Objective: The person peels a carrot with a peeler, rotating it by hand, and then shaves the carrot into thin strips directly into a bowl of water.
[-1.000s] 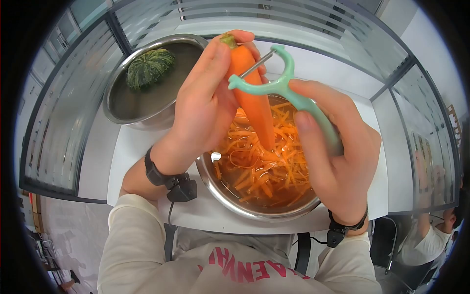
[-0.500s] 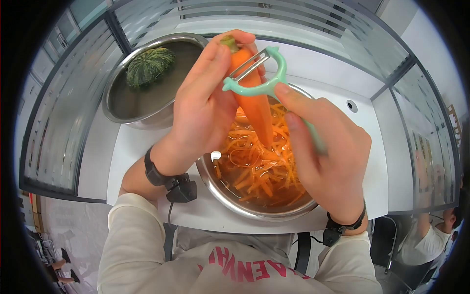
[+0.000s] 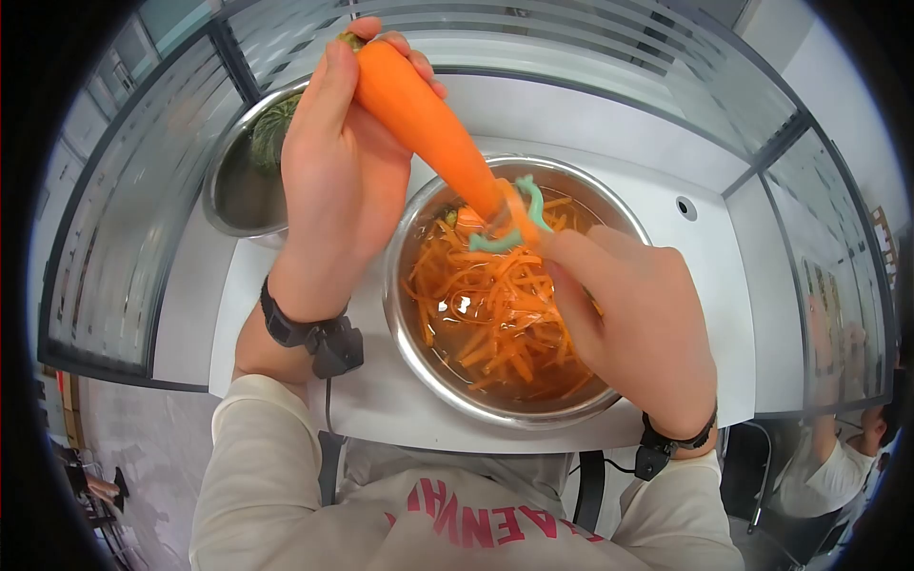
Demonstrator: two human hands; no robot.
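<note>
My left hand (image 3: 347, 157) grips an orange carrot (image 3: 419, 114) near its green stem end, with the tip slanting down to the right. My right hand (image 3: 633, 319) is closed round the handle of a mint-green peeler (image 3: 495, 244), whose head is at the carrot's tip. A strip of peel (image 3: 517, 211) curls up from the blade, which is blurred. Below both hands stands a round metal bowl (image 3: 405, 347), where many orange carrot peels (image 3: 505, 305) lie in water. Another carrot end shows among the peels, partly covered.
At the left, a second metal bowl (image 3: 214, 205) holds water and a dark green striped squash (image 3: 273, 131), partly hidden by my left hand. Glass-topped partitions (image 3: 124, 219) surround the white table (image 3: 371, 409). Another person (image 3: 828, 471) sits at the far right.
The peeler has slid down the carrot from near its top to its tip, raising a strip of peel. My left hand and the carrot have shifted up and left.
</note>
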